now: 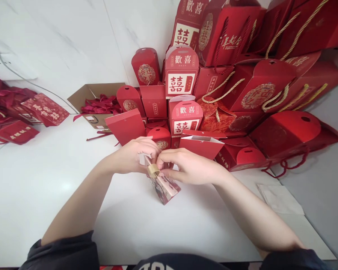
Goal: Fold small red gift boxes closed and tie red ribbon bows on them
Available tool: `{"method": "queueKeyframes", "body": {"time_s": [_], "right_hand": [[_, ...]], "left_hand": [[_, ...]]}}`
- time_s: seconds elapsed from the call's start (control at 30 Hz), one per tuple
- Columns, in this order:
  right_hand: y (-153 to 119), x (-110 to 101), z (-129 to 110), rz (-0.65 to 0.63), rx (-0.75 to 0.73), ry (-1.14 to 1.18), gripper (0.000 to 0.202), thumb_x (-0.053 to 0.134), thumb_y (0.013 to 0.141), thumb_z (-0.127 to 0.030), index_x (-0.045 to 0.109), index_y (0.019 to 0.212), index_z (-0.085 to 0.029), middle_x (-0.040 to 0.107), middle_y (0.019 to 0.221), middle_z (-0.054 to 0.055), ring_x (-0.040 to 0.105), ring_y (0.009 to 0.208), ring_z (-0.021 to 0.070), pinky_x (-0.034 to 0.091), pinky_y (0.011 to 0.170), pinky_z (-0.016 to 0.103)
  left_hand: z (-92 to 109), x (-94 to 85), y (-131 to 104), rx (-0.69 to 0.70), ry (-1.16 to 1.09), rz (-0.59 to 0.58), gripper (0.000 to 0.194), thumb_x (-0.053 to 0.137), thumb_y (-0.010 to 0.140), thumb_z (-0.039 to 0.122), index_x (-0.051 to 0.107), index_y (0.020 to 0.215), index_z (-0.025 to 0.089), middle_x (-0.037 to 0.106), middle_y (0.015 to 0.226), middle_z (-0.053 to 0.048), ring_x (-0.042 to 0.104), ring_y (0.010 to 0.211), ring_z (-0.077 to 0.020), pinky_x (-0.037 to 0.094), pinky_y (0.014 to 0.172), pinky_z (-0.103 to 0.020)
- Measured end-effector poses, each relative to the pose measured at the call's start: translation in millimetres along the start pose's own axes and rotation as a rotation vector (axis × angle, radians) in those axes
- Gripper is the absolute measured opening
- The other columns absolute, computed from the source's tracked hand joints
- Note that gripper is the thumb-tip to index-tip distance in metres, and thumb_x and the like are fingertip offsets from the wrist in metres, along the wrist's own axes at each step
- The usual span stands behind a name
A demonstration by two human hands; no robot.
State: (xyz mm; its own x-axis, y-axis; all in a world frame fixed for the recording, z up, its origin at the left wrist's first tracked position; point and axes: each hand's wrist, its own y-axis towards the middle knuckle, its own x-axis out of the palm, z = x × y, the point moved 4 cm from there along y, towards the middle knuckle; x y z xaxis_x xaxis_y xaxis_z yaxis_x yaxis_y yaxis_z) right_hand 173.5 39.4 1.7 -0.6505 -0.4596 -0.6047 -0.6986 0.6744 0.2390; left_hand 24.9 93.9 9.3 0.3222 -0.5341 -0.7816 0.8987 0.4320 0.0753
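In the middle of the table stands a small paper gift box (168, 190) with dark red and pale patterned sides that narrow toward its top. A gold ribbon loop (153, 171) sits at the top of the box. My left hand (138, 153) is curled over the far left of the top, its fingertips partly hidden. From the right, my right hand (186, 167) pinches at the top beside the gold loop, thumb and fingers close together. Both hands are closed on the box's top; the exact hold of each fingertip is covered.
Red gift boxes (184, 73) and bags with rope handles (259, 90) are stacked behind the hands. Left of them, a cardboard box (101, 88) holds crimson ribbons (101, 105). More red bags (14, 131) lie far left. The white table (124, 232) ends near my body.
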Motion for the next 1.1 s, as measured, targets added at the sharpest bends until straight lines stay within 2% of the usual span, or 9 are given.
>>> {"method": "queueKeyframes", "body": {"time_s": [0.17, 0.33, 0.4, 0.47, 0.57, 0.67, 0.8, 0.93, 1.1], "right_hand": [[0, 1, 4, -0.007, 0.031, 0.020, 0.010, 0.053, 0.090, -0.011, 0.056, 0.084, -0.019, 0.064, 0.084, 0.000, 0.058, 0.072, 0.0125, 0.043, 0.069, 0.024], [-1, -1, 0, 0.204, 0.151, -0.184, 0.010, 0.051, 0.091, -0.017, 0.052, 0.081, -0.019, 0.061, 0.079, 0.001, 0.053, 0.066, 0.0123, 0.037, 0.061, 0.024], [0, 4, -1, 0.235, 0.174, -0.212, 0.010, 0.054, 0.089, -0.017, 0.052, 0.079, -0.018, 0.061, 0.078, 0.001, 0.054, 0.066, 0.0126, 0.036, 0.060, 0.024], [1, 9, -1, 0.264, 0.194, -0.212, 0.010, 0.055, 0.087, -0.016, 0.052, 0.079, -0.018, 0.062, 0.079, 0.002, 0.055, 0.067, 0.0129, 0.037, 0.060, 0.024], [2, 14, 1, 0.330, 0.220, -0.224, 0.007, 0.054, 0.088, -0.016, 0.052, 0.082, -0.018, 0.064, 0.083, 0.003, 0.057, 0.070, 0.0136, 0.039, 0.062, 0.024], [3, 18, 3, 0.374, 0.258, -0.245, 0.006, 0.052, 0.091, -0.017, 0.052, 0.085, -0.018, 0.064, 0.087, 0.004, 0.057, 0.069, 0.0136, 0.040, 0.061, 0.024], [6, 24, 1, 0.291, 0.300, -0.287, 0.008, 0.046, 0.095, -0.017, 0.051, 0.090, -0.017, 0.064, 0.090, 0.007, 0.058, 0.069, 0.0155, 0.042, 0.061, 0.026], [7, 27, -3, 0.264, 0.327, -0.414, 0.010, 0.044, 0.097, -0.018, 0.053, 0.094, -0.016, 0.064, 0.093, 0.010, 0.059, 0.073, 0.0188, 0.042, 0.062, 0.028], [6, 29, -6, 0.275, 0.277, -0.546, 0.012, 0.044, 0.096, -0.018, 0.055, 0.092, -0.014, 0.063, 0.087, 0.009, 0.057, 0.070, 0.0197, 0.038, 0.059, 0.029]], "left_hand": [[3, -7.7, -4, -0.149, 0.107, 0.152, 0.039, 0.081, 0.065, 0.040, 0.060, 0.092, 0.020, 0.062, 0.112, -0.005, 0.058, 0.100, -0.0201, 0.047, 0.085, -0.030], [19, -11.5, -24, -0.388, 0.231, 0.297, 0.020, 0.057, 0.089, 0.034, 0.063, 0.104, 0.022, 0.066, 0.107, -0.003, 0.062, 0.094, -0.0178, 0.047, 0.078, -0.027], [29, -11.4, -32, -0.459, 0.281, 0.380, 0.023, 0.049, 0.094, 0.031, 0.063, 0.109, 0.023, 0.069, 0.103, -0.002, 0.064, 0.089, -0.0172, 0.046, 0.072, -0.026], [39, -9.5, -39, -0.506, 0.336, 0.417, 0.023, 0.045, 0.095, 0.029, 0.065, 0.104, 0.023, 0.070, 0.087, -0.001, 0.062, 0.073, -0.0155, 0.043, 0.062, -0.025], [48, -0.6, -43, -0.504, 0.330, 0.309, 0.030, 0.046, 0.094, 0.034, 0.065, 0.075, 0.020, 0.062, 0.059, 0.002, 0.051, 0.049, -0.0127, 0.034, 0.047, -0.025], [54, 10.4, -38, -0.421, 0.272, 0.165, 0.033, 0.056, 0.088, 0.046, 0.063, 0.067, 0.021, 0.063, 0.058, 0.001, 0.052, 0.047, -0.0137, 0.032, 0.045, -0.026], [54, 10.6, -33, -0.571, 0.394, 0.192, 0.040, 0.058, 0.082, 0.057, 0.058, 0.065, 0.020, 0.064, 0.063, -0.002, 0.056, 0.055, -0.0178, 0.032, 0.050, -0.027], [53, 10.9, -31, -0.704, 0.408, 0.133, 0.030, 0.050, 0.088, 0.043, 0.059, 0.070, 0.020, 0.065, 0.068, -0.001, 0.055, 0.060, -0.0175, 0.033, 0.056, -0.027], [48, 6.6, -31, -0.721, 0.435, 0.205, 0.029, 0.047, 0.087, 0.035, 0.056, 0.065, 0.019, 0.062, 0.062, 0.000, 0.051, 0.057, -0.0150, 0.030, 0.057, -0.027]]}}
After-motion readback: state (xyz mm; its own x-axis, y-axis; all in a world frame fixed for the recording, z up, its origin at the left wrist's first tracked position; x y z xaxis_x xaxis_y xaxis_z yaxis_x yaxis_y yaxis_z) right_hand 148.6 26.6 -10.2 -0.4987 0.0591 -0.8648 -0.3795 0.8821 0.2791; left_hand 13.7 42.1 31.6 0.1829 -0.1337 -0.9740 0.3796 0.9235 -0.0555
